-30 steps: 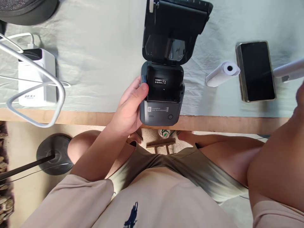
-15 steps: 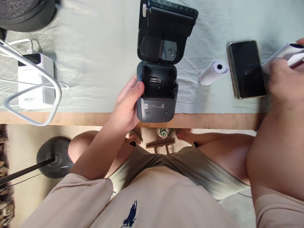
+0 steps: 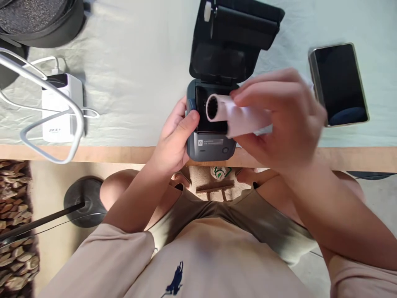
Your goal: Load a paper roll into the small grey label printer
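Matt plastic printer (image 3: 214,140) — white paper roll (image 3: 235,116) — creased cloth (image 3: 136,70).

The right hand (image 3: 279,120) is blurred and covers most of the paper roll (image 3: 229,116) and part of the printer (image 3: 214,124). The label text on the printer is too small to read. The top edge cuts off the printer lid (image 3: 235,37).

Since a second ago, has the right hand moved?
Yes. The right hand has come left from past the phone and now holds a paper roll over the open printer.
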`<state>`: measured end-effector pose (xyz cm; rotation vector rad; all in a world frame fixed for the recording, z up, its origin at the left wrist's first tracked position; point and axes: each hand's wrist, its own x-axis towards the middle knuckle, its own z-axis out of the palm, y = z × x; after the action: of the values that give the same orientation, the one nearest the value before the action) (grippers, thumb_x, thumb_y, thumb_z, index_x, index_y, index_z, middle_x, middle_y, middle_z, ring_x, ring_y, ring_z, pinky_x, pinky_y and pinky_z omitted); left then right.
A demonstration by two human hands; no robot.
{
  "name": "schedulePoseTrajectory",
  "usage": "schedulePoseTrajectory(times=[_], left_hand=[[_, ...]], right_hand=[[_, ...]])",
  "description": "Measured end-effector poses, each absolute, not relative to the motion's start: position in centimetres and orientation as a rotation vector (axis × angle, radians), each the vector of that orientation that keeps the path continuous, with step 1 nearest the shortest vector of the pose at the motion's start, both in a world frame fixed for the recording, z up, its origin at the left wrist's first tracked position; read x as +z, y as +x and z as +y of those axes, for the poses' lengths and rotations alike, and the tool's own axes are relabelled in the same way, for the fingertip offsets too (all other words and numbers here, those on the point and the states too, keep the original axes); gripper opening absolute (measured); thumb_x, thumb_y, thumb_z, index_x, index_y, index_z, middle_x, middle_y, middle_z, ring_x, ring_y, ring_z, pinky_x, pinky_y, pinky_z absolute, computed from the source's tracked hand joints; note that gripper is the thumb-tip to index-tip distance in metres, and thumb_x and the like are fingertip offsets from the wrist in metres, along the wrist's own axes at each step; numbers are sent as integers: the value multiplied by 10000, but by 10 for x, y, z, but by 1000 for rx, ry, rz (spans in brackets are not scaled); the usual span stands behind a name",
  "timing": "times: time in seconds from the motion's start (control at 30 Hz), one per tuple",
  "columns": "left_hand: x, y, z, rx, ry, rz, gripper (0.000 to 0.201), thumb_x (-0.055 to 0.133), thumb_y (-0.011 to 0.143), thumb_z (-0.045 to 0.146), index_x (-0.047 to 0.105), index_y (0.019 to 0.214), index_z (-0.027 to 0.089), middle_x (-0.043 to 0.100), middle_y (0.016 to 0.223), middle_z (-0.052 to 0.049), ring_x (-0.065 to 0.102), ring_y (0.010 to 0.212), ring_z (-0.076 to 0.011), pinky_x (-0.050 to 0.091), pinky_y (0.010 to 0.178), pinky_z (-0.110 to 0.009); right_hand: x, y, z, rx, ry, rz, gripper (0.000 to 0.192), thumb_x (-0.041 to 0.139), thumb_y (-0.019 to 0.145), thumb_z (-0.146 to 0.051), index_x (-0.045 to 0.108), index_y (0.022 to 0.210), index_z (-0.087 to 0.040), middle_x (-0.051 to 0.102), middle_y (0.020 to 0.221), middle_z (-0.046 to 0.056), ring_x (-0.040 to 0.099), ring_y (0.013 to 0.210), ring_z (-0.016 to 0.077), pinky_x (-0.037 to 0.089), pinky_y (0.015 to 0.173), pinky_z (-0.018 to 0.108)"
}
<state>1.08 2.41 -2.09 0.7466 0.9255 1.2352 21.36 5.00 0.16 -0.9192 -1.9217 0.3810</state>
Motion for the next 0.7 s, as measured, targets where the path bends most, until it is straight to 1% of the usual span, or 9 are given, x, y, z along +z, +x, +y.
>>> schedulePoseTrajectory(times=[0.07,0.1,0.17,0.23,0.3,0.43,0.5,0.6,0.7], left_hand=[[-20,11,22,1246,738,893,311,905,1065,493,840,1256,257,848,1161,-71,746,1508,-361,704,1113,-431],[-20,11,22,1248,733,883,290,888,1078,459,836,1274,252,838,1158,-66,760,1478,-343,710,1075,-410],[-22,10,21,1249,720,875,258,849,1103,408,823,1304,249,824,1153,-55,780,1438,-317,715,1072,-400],[-24,9,20,1255,710,855,234,839,1103,384,817,1292,247,810,1118,-48,794,1403,-308,718,1099,-406],[-25,9,18,1266,707,823,233,861,1088,393,821,1261,243,797,1089,-45,805,1382,-311,720,1093,-397],[-22,11,17,1246,673,848,276,869,1089,429,810,1274,233,813,1163,-65,793,1416,-328,697,1122,-401],[-18,13,18,1233,652,851,235,847,1096,383,793,1261,226,810,1131,-65,819,1295,-293,697,1032,-375],[-15,13,19,1255,627,845,155,813,1099,312,782,1218,218,767,1015,-17,791,952,-177,659,821,-288],[-17,10,19,1255,648,826,269,902,1051,374,797,1238,211,781,1045,-7,743,870,-136,629,759,-247]], right_hand=[[-6,208,55,128,-825,-1946,230,603,1158,-182,752,1278,-311,869,1206,-23,838,1070,180,674,896,383],[-8,207,57,66,-809,-1957,244,604,1150,-147,738,1286,-300,863,1205,-13,838,1068,187,668,878,384],[-10,207,59,80,-785,-2001,191,646,1152,-175,735,1270,-296,847,1201,2,840,1079,211,696,893,400],[-11,209,62,90,-748,-2005,131,669,1155,-210,733,1222,-302,826,1202,15,832,1120,227,742,961,420],[-12,212,64,101,-725,-1975,140,658,1140,-184,713,1158,-311,798,1156,22,817,1146,223,764,1027,425],[-19,220,71,137,-741,-2055,174,671,1095,-140,658,1120,-312,795,1091,17,854,1143,206,765,1004,381],[-21,223,71,112,-728,-2097,157,687,1076,-160,646,1131,-302,820,1087,2,885,1205,228,751,1018,399],[-20,225,67,56,-659,-2093,118,706,1080,-206,639,1104,-301,846,1052,-38,895,1260,234,705,1044,414],[-18,223,58,34,-618,-2136,100,706,1117,-227,654,1088,-307,869,1060,-68,887,1273,202,631,1020,411]])
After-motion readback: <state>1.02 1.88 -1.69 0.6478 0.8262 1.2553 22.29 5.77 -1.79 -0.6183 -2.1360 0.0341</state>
